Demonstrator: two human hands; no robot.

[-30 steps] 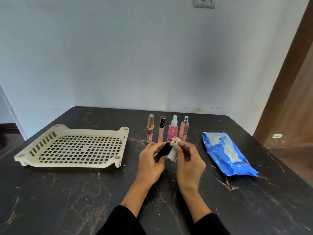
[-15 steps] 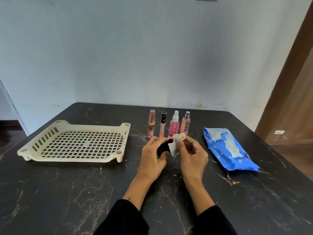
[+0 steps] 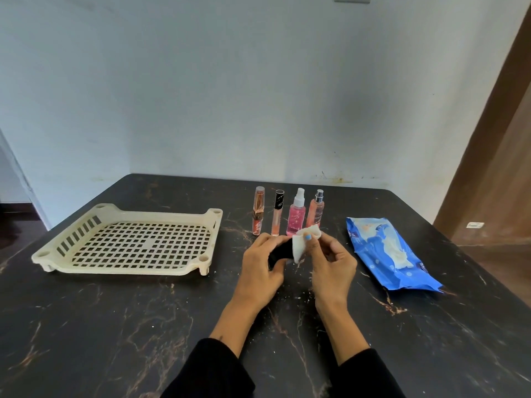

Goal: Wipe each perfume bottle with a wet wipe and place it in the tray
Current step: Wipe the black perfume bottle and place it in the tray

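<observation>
My left hand [image 3: 260,268] grips a small black perfume bottle [image 3: 280,253] above the table's middle. My right hand [image 3: 330,265] pinches a white wet wipe [image 3: 300,245] wrapped over the bottle's right end, which is hidden. Behind the hands several bottles stand upright in a row: an orange one [image 3: 258,211], a slim one with a black cap [image 3: 277,212], a pink spray bottle [image 3: 296,215] and a peach spray bottle [image 3: 316,209]. The cream slotted tray [image 3: 71,239] lies to the left with nothing in it.
A blue wet-wipe pack [image 3: 388,254] lies flat to the right of the hands. The dark marble table [image 3: 115,326] ends at a white wall behind the bottles. A wooden door stands at the far right.
The wipe has slid further over the bottle's right end, covering the gold cap seen a second ago. Both hands stay close together at the same spot.
</observation>
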